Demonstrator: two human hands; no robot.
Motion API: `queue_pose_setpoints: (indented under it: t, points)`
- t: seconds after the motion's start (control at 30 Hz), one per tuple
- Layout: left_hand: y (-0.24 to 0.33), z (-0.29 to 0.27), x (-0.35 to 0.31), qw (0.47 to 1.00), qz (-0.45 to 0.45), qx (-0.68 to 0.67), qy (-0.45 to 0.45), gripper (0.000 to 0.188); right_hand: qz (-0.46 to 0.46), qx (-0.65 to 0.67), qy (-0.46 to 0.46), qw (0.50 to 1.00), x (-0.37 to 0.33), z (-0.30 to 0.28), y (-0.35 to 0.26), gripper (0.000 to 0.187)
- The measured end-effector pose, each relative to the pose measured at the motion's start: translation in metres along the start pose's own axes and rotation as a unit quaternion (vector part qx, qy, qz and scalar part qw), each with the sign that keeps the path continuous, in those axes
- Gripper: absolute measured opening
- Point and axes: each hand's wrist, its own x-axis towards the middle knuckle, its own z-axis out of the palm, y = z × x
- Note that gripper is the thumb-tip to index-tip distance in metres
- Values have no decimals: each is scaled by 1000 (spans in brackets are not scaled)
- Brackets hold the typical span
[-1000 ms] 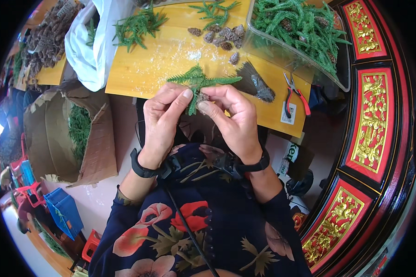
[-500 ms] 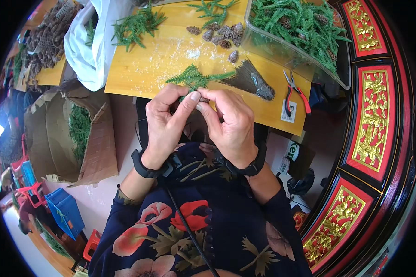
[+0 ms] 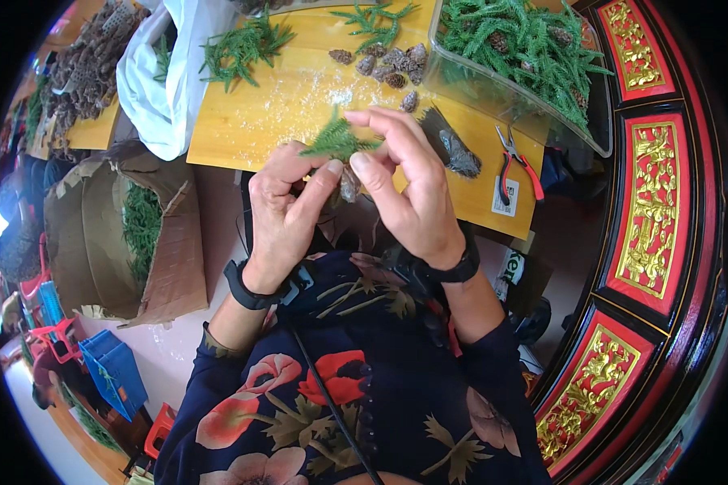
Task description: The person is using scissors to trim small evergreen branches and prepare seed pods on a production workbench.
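My left hand (image 3: 281,206) pinches an artificial pine sprig (image 3: 332,139) between thumb and fingers, just off the table's near edge. A small whitish-brown pine cone (image 3: 349,186) hangs beneath the sprig, between my two hands. My right hand (image 3: 412,190) is beside it with thumb and index finger apart. Its thumb tip is close to the cone and the index fingertip near the needles; whether they touch I cannot tell. Behind that hand lies a bundle of thin dark wires (image 3: 455,147), partly hidden by it.
On the yellow table (image 3: 251,121) lie loose pine cones (image 3: 392,61), green sprigs (image 3: 247,50), white flakes and red-handled pliers (image 3: 514,166). A clear plastic bin (image 3: 526,101) of greenery stands far right. A cardboard box (image 3: 109,250) and white bag (image 3: 154,97) are left.
My right hand has come away from the pinch, its fingers spreading and rising slightly. The sprig has turned, and the cone beneath now shows. My left hand still grips it.
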Motion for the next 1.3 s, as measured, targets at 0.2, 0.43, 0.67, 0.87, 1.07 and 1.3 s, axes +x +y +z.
queue_pose_setpoints:
  t: [0.2, 0.43, 0.67, 0.87, 1.07, 1.3]
  points:
    - [-2, 3, -4, 1000, 12, -10, -22, 8, 48, 22, -109, 993, 11, -3, 12, 29]
    - [-1, 2, -2, 991, -94, -87, -26, 9, 21, -99, 58, 993, -10, 1, 4, 27]
    - [-8, 2, 0, 983, -100, -136, -65, 14, 38, -70, 32, 996, -27, 10, 9, 27]
    - [0, 1, -2, 952, -184, -233, -70, 18, 44, -44, 26, 998, -26, 4, 8, 24]
    - [-1, -2, 1, 934, -208, -284, -69, 17, 38, -39, 3, 999, -26, -3, 8, 22]
    - [-3, -9, 4, 862, -315, -384, -101, 16, 34, -40, -22, 998, -29, -10, 9, 20]
